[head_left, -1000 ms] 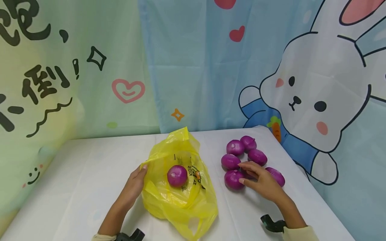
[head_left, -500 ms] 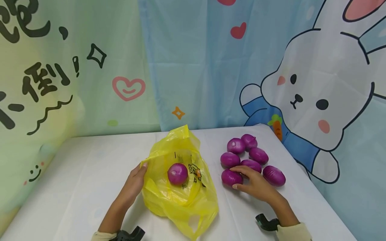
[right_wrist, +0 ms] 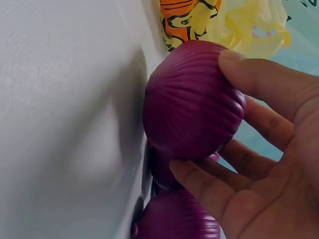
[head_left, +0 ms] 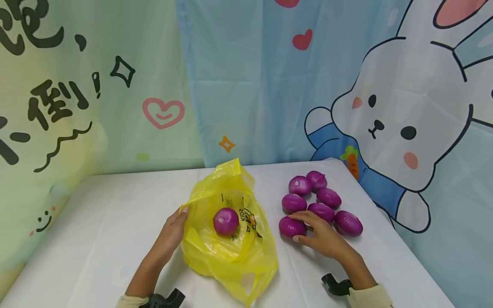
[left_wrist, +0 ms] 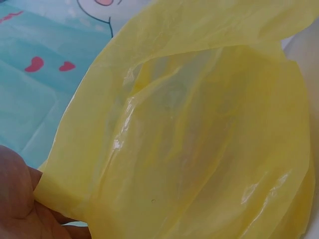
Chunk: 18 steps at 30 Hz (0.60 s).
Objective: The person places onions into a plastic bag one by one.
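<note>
A yellow plastic bag (head_left: 231, 265) lies on the table with a purple onion (head_left: 225, 221) on or inside it; I cannot tell which. My left hand (head_left: 171, 237) pinches the bag's left edge, and the left wrist view shows the raised film (left_wrist: 199, 139) close by. To the right, my right hand (head_left: 325, 235) holds a purple onion (right_wrist: 192, 102) between thumb and curled fingers, near the table surface. Just behind it is a group of several more onions, among them one onion (head_left: 348, 223) to the right of the hand.
A white cloth covers the table (head_left: 104, 231). Behind it hangs a printed curtain (head_left: 239, 85) with a rabbit figure on the right. Dark wrist mounts sit on both wrists, one a black camera mount (head_left: 336, 285).
My right hand has moved left and slightly nearer with the onion, drawing it away from the others. The left hand and the bag stay in place.
</note>
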Available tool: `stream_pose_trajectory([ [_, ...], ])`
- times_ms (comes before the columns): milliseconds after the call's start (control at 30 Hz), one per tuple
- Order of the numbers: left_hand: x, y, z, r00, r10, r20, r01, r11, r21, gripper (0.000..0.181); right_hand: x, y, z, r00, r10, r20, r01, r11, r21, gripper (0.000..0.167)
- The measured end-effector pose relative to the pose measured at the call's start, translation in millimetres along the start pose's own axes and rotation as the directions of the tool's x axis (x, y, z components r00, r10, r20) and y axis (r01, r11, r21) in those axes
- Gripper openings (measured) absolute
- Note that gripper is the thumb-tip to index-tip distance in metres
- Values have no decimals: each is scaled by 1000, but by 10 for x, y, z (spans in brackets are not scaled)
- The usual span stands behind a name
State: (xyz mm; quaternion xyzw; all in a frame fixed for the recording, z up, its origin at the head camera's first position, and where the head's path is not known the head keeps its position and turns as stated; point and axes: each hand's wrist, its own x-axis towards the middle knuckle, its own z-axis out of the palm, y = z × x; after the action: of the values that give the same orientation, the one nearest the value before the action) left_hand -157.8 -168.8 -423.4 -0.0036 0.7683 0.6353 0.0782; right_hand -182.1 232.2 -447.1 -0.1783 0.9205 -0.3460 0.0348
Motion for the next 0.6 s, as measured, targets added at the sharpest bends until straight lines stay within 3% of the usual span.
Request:
stream_pose_trajectory([
  [300, 8, 4, 5, 1000, -20, 0, 20, 999, 35, 63, 14, -48, -112, 996, -64, -56, 69, 993, 98, 58],
  [600, 5, 32, -13, 1000, -24, 1, 24, 999, 41, 66, 97, -252, -149, 992, -94, -79, 109, 969, 222, 61],
])
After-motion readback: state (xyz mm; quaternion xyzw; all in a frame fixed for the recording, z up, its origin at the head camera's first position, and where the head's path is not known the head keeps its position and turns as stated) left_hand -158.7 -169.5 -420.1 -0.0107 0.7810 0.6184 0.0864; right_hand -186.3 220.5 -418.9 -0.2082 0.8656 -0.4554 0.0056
